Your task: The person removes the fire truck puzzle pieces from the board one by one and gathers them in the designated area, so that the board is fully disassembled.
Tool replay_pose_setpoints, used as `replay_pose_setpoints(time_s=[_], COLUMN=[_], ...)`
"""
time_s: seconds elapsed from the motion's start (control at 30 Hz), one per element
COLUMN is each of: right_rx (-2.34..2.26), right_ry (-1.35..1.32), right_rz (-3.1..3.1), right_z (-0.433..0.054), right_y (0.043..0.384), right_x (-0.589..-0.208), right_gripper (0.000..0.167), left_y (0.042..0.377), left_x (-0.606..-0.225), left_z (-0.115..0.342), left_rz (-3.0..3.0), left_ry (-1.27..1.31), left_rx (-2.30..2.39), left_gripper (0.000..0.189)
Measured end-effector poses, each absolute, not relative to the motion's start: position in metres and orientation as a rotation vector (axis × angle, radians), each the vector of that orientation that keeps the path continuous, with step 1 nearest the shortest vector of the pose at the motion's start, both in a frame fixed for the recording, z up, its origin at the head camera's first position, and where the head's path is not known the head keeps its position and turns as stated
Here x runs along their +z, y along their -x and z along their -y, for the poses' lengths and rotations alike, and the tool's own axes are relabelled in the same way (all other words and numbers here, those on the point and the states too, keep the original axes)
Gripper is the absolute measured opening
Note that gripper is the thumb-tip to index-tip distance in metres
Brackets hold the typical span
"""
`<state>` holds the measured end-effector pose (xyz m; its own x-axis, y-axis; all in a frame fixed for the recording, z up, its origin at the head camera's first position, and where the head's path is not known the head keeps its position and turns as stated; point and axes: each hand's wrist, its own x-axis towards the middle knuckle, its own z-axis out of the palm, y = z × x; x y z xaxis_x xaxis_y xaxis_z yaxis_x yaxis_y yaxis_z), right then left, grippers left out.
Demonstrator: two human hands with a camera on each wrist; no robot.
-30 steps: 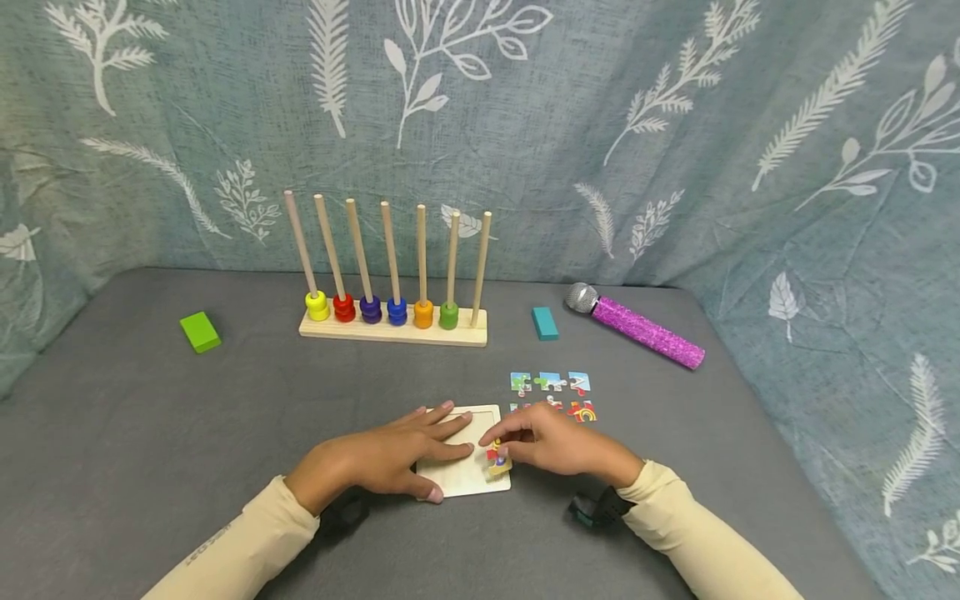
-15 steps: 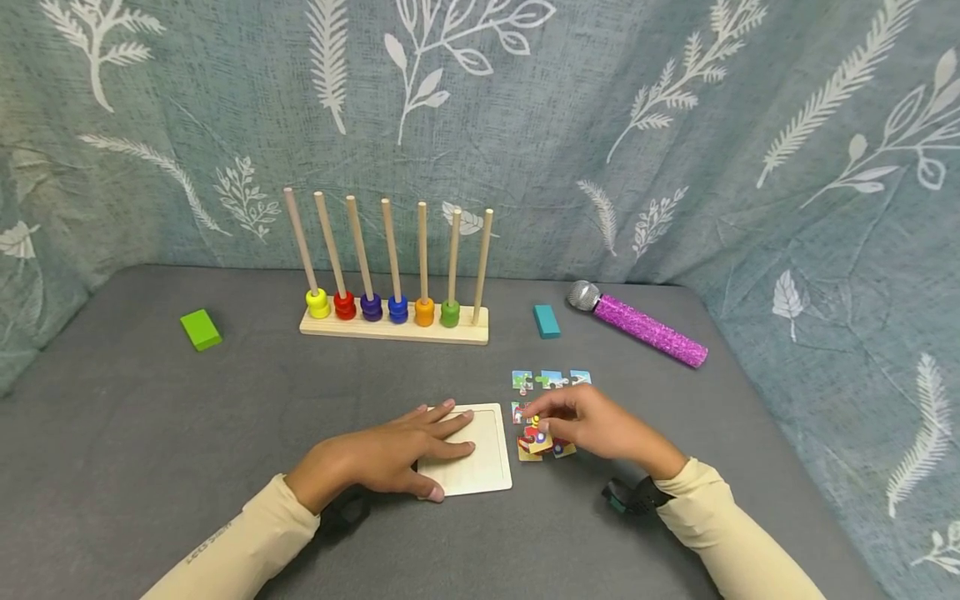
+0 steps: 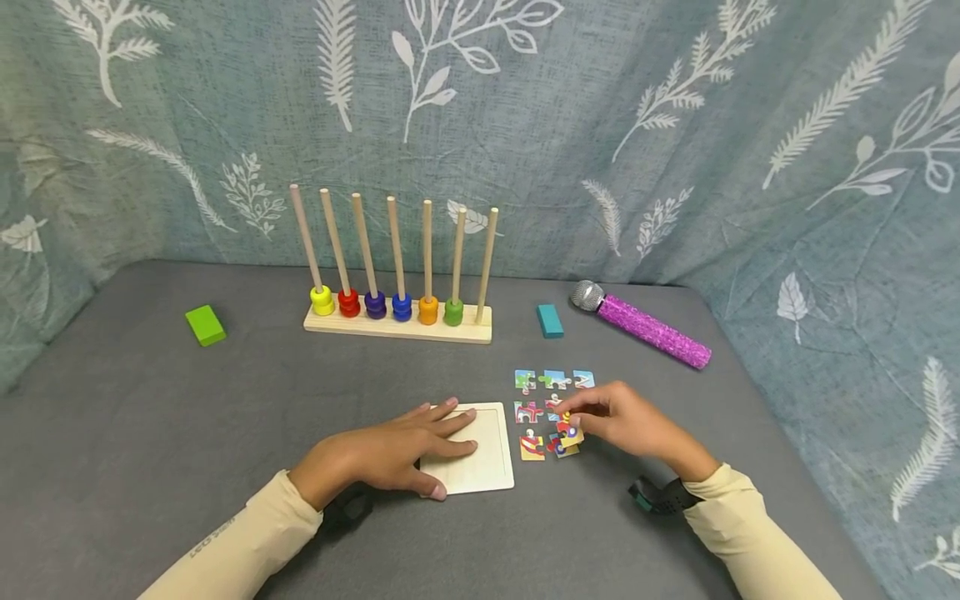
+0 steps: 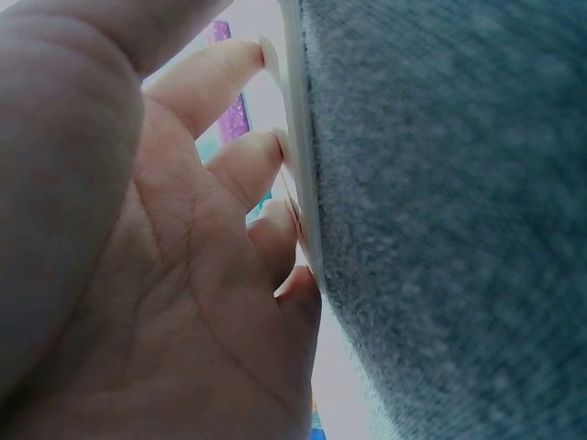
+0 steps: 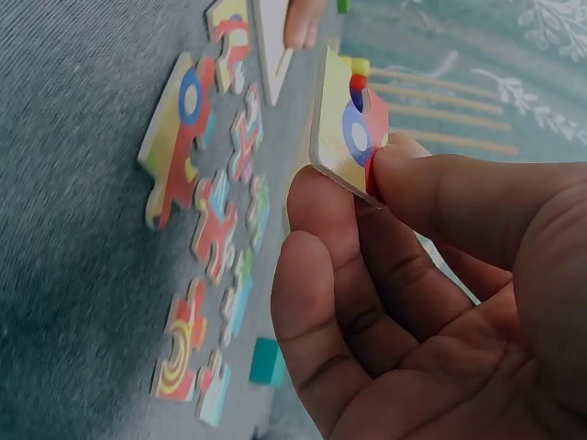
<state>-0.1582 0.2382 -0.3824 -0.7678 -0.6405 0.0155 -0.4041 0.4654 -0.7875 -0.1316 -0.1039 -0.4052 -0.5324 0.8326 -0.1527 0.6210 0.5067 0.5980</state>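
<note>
My left hand (image 3: 401,454) lies with spread, straight fingers on a square wooden puzzle tray (image 3: 491,454), and its fingertips touch the tray in the left wrist view. Between thumb and fingers, my right hand (image 3: 626,419) pinches a puzzle piece (image 5: 344,137) with a blue wheel on yellow and red. In the head view that piece hovers over the lower rows of loose pieces, partly covering another wheel piece (image 5: 179,137). A red-striped piece (image 3: 532,447) lies close to the tray's right edge. The right hand hides some pieces from the head camera.
Several sky-coloured pieces (image 3: 555,380) lie in a row beyond the right hand. Farther back stand a peg stacker (image 3: 397,332) with coloured rings, a teal block (image 3: 550,321) and a purple glitter microphone (image 3: 652,331). A green block (image 3: 206,325) lies at the left.
My right hand has carried the pinched piece from the tray's right side rightward, over the loose pieces. The left hand has stayed on the tray.
</note>
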Motion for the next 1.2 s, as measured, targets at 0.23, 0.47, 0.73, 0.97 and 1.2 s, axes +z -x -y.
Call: replay_pose_setpoints(time_s=[0.23,0.47,0.73,0.97,1.2], right_rx=[-1.185,-1.168,-1.163,-1.083,-1.039], right_ry=[0.854,0.808,0.804,0.785,0.743], right_rz=[-2.462,-2.495,-2.505,-2.551,-2.634], right_z=[-0.253,-0.267,-0.278,-0.278,-0.276], right_y=[0.157,0.16,0.16,0.157,0.156], right_x=[-0.382,-0.387,-0.395,-0.4,-0.401], right_gripper=[0.02,0.02,0.019,0.018,0.015], left_y=[0.131,0.131,0.129,0.129,0.125], left_x=[-0.406,-0.404,-0.405,-0.405,-0.401], left_z=[0.101,0.102,0.103,0.102,0.104], left_rz=[-2.333,-2.341,-2.334,-2.349,-2.36], left_ry=[-1.188,-1.201,-1.191,-1.191,-1.165], left_rx=[0.672,0.667,0.656,0.645,0.687], left_gripper=[0.068,0.067,0.067,0.067,0.055])
